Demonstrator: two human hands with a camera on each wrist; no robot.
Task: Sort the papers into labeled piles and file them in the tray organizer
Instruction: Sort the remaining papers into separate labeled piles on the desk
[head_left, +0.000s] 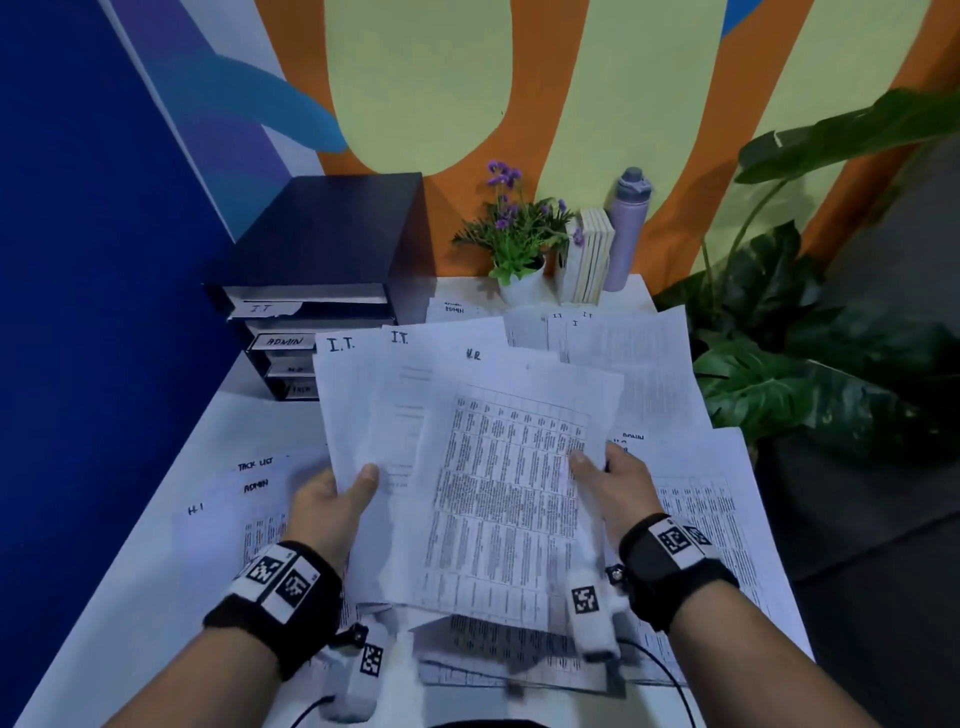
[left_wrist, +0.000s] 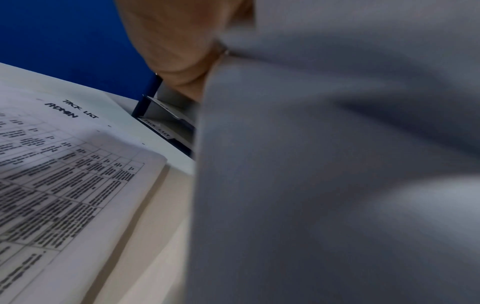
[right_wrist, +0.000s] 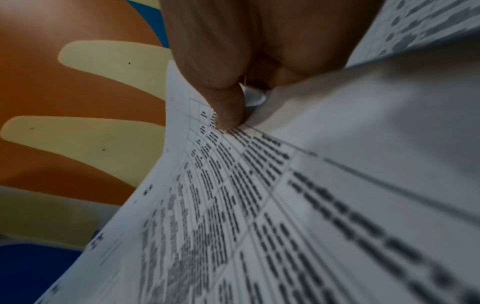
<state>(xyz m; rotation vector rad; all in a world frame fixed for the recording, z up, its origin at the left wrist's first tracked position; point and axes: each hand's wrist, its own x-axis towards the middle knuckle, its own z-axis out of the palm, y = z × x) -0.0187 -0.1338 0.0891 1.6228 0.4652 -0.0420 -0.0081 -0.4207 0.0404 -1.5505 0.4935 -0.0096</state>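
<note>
A fanned bunch of papers (head_left: 410, 395), marked "I.T." and "H.R" at the top, is held up over the table. My left hand (head_left: 332, 499) grips its lower left edge, thumb on top. My right hand (head_left: 608, 475) pinches a printed table sheet (head_left: 509, 483) lying on top of the bunch; the right wrist view shows the thumb (right_wrist: 228, 111) pressing on that sheet (right_wrist: 259, 205). The black tray organizer (head_left: 322, 291) stands at the back left, with drawer labels "I.T", "ADMIN", and lower ones. Its "TASK LIST" label (left_wrist: 158, 128) appears in the left wrist view.
Loose sheets marked "TASK LIST", "ADMIN" and "H.R" (head_left: 249, 499) lie on the white table (head_left: 156, 597) at left; more sheets (head_left: 711, 499) spread at right and back. A flower pot (head_left: 519, 244), books (head_left: 589, 254) and a bottle (head_left: 628, 228) stand at the back. A large plant (head_left: 810, 353) is off the right edge.
</note>
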